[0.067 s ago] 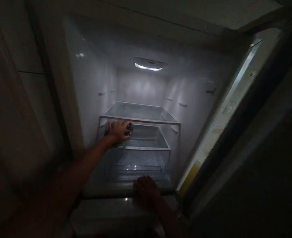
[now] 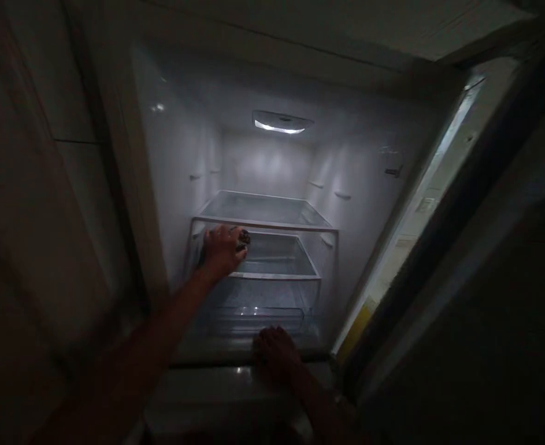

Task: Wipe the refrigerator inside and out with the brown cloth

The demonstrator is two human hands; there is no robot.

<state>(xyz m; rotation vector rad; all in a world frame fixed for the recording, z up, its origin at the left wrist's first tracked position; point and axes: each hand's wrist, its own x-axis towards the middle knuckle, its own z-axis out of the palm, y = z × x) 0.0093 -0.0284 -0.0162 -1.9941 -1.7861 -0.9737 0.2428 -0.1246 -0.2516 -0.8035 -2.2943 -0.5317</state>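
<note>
My left hand (image 2: 223, 250) reaches into a fridge, at the left side of the shelves. Its fingers are closed over a dark, light-flecked bundle that looks like a crumpled cloth (image 2: 243, 238), mostly hidden under the palm. That hand is just below the front edge of the upper glass shelf (image 2: 267, 210) and in front of the lower glass shelf (image 2: 282, 264). My right hand (image 2: 276, 351) rests low on the front sill of the fridge, fingers laid over the edge with nothing seen in them; shadow hides detail there.
A clear drawer front (image 2: 258, 318) lies under the lower shelf. The lit lamp (image 2: 279, 128) is on the fridge ceiling. On the right the fridge door (image 2: 476, 259) stands open, with something yellow (image 2: 354, 330) in the gap. Cabinet panels (image 2: 36, 204) flank the left side.
The view has shifted slightly, so the fridge's left side sits a little further right. My left hand stays on the cloth near the shelf, and my right hand stays on the sill.
</note>
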